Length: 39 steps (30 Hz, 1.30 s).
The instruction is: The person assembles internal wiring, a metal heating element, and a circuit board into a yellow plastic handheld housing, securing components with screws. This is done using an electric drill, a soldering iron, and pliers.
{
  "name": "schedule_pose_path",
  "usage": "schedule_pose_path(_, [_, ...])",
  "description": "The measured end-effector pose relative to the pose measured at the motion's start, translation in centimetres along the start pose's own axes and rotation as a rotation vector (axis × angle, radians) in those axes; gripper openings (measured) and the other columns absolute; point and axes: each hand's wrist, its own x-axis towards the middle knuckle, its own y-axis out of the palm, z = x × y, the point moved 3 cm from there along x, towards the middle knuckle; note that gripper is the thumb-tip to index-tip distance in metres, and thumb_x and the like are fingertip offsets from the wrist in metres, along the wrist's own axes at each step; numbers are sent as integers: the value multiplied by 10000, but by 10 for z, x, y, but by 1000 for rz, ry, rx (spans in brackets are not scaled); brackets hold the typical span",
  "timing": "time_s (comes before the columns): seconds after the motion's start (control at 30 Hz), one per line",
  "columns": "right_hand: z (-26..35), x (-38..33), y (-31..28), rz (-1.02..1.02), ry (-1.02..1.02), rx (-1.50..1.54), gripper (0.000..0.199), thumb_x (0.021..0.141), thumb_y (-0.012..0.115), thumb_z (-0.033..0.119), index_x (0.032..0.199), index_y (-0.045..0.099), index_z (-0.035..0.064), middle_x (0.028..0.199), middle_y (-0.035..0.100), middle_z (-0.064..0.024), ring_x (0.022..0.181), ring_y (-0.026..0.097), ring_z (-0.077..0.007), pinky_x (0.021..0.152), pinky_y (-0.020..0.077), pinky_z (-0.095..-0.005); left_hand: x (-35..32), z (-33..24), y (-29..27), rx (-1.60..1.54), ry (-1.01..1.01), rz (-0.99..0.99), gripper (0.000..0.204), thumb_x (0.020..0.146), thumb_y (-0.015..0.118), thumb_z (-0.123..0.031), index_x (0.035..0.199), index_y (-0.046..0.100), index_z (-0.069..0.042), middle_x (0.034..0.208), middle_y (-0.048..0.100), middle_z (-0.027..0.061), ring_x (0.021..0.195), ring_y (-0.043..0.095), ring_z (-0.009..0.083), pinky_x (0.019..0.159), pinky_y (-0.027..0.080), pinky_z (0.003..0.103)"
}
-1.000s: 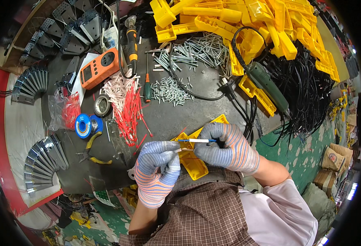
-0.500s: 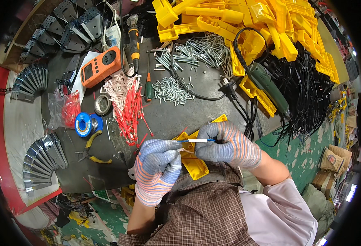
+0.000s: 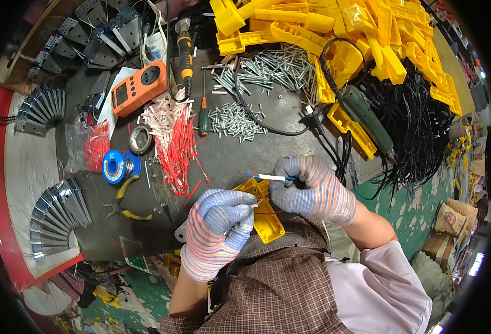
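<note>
Assembly step, looks like: yellow housing (image 3: 267,214) pinned by left hand (image 3: 220,225), thin tool (image 3: 267,177) pinched in right hand (image 3: 312,189); tip probably needs lowering into housing.

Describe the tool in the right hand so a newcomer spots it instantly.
Start at the dark round workbench, then drop to its near edge, where two striped knit gloves meet over a yellow plastic housing. The right hand pinches a thin white pen-like tool with a blue tip, pointing left, unlike the loose red-and-white wire pieces nearby.
</note>
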Motion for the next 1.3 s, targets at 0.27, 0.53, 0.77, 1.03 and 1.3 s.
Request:
schedule_pose_path(0.27, [16, -9, 7, -207, -230, -351, 128, 700, 685, 167, 691, 600, 72, 566, 508, -66, 480, 489, -179, 474, 381, -306, -2, 1, 3, -20, -92, -79, 203, 735, 723, 28, 854, 594, -75, 881, 671, 96, 811, 637, 252, 714, 500, 339])
schedule_pose_path(0.53, [11, -6, 12, -23, -147, -143, 114, 834, 604, 130, 896, 624, 36, 704, 578, -61, 627, 558, -147, 585, 454, -300, -4, 0, 8, 35, -57, -24, 203, 726, 736, -43, 865, 595, -86, 911, 676, 88, 835, 636, 287, 736, 504, 398])
schedule_pose_path(0.77, [-7, -16, 15, 4, -246, -24, 146, 884, 502, 48, 1019, 516, -5, 851, 524, -75, 798, 548, -160, 727, 462, -324, -2, -4, 10, 184, 45, 9, 209, 729, 737, -94, 871, 587, -126, 944, 637, 52, 862, 597, 263, 810, 463, 412])
schedule_pose_path(1.03, [-17, -18, 9, -34, -226, 294, 143, 971, 491, 80, 1088, 421, 38, 868, 604, -57, 751, 571, -92, 688, 480, -247, -11, -1, 7, -503, -387, -229, 475, 756, 783, -127, 1175, 569, -60, 1058, 618, 125, 963, 617, 230, 831, 523, 344])
schedule_pose_path(1.3, [-13, -14, 13, 92, -134, 402, 181, 955, 546, 116, 1096, 461, 41, 837, 597, -39, 737, 580, -92, 669, 484, -250, -10, 1, 16, -1031, -730, -278, 241, 855, 693, -103, 1055, 599, -6, 885, 652, 90, 744, 646, 149, 659, 563, 276])
